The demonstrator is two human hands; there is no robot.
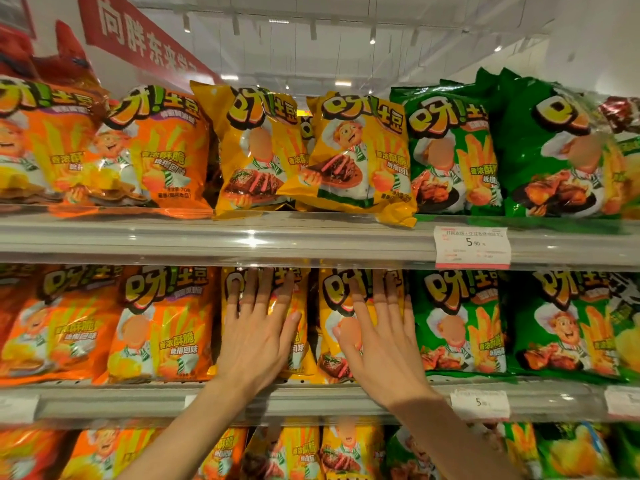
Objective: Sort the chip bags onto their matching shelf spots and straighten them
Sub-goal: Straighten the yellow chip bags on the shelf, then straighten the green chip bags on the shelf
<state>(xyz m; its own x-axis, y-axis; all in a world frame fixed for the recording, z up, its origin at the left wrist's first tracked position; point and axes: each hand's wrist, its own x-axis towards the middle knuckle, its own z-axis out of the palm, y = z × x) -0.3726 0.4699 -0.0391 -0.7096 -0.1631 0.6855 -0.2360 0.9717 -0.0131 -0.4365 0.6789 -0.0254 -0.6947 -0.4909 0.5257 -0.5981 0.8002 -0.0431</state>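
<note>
Chip bags fill three shelves in the head view, grouped by colour. Taking the price label [472, 245] on the upper shelf's rail as the landmark: orange bags stand far to its left, yellow bags just left of it, green bags above and below it and to its right.

Directly below and left of the label, on the middle shelf [311, 398], the left hand [258, 336] lies flat with straight, spread fingers on one yellow bag [301, 327], and the right hand [375, 336] lies flat the same way on the neighbouring yellow bag [332, 317]. Neither hand grips anything; both press.

The sorting looks largely done, since each colour sits in its own column. Straightening appears to remain. Up and left of the label, a tilted yellow bag [360, 157] leans and overhangs the rail. Far right of the label, a dark bag [623, 114] sits beside the green ones and may be misplaced, though it is too cut off to tell.
</note>
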